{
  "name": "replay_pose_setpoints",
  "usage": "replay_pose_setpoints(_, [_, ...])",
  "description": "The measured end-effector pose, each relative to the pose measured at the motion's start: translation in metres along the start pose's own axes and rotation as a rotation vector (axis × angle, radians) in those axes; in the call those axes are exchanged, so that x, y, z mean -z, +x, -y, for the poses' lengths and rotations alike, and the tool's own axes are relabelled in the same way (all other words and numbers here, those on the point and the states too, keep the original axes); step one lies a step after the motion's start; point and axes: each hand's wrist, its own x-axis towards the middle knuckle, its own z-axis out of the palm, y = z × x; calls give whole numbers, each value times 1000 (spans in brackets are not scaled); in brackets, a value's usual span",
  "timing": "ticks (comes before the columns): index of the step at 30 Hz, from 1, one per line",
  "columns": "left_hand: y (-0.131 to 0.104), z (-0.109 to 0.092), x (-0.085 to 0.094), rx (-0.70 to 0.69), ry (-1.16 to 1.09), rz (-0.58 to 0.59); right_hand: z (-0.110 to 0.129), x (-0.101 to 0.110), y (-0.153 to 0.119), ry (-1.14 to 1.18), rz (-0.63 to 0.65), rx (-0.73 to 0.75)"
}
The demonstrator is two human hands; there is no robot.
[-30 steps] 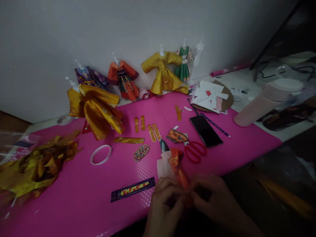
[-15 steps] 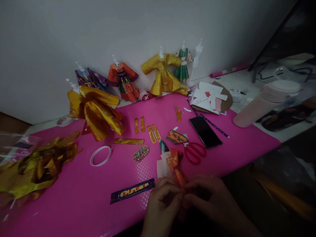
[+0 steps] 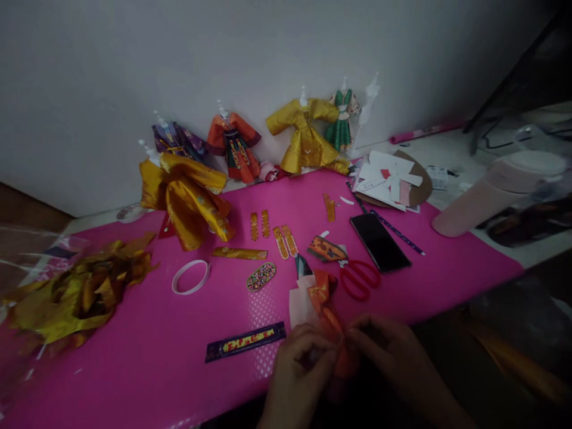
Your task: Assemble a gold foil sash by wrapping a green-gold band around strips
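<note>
At the table's near edge, a piece of orange fabric [image 3: 333, 322] with a gold pattern hangs between my hands. My left hand [image 3: 302, 366] is closed, thumb and forefinger pinching the fabric's left side. On the other side, my right hand [image 3: 386, 345] has its thumb and forefinger pressed together at the fabric's right edge. Pale pink cloth or paper [image 3: 304, 304] lies just beyond my left fingers. Red-handled scissors [image 3: 360, 280] rest past my right hand, their blades under a patterned orange piece [image 3: 328, 248]. Left of my hands is a purple strip with a yellow panel [image 3: 245, 341].
Small dressed forms stand along the wall, including a golden robe [image 3: 183, 196] and a yellow dress [image 3: 304, 134]. On the pink mat [image 3: 147, 357] lie gold scraps [image 3: 84, 292], a white ring [image 3: 191, 277], a bead-filled oval case [image 3: 261, 276] and a phone [image 3: 379, 241]. A pink bottle [image 3: 496, 190] stands right.
My right hand has drawn slightly away from my left, and more of the orange fabric shows between them. The camera has turned a little left, so the table items appear farther right.
</note>
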Motion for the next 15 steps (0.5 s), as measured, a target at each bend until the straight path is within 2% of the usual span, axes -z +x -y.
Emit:
replay_pose_setpoints(8, [1, 2, -2, 75, -28, 5, 1, 2, 3, 52, -82, -14])
replay_pose_setpoints(15, [3, -3, 1, 237, -140, -12, -6, 10, 6, -65, -265, 119])
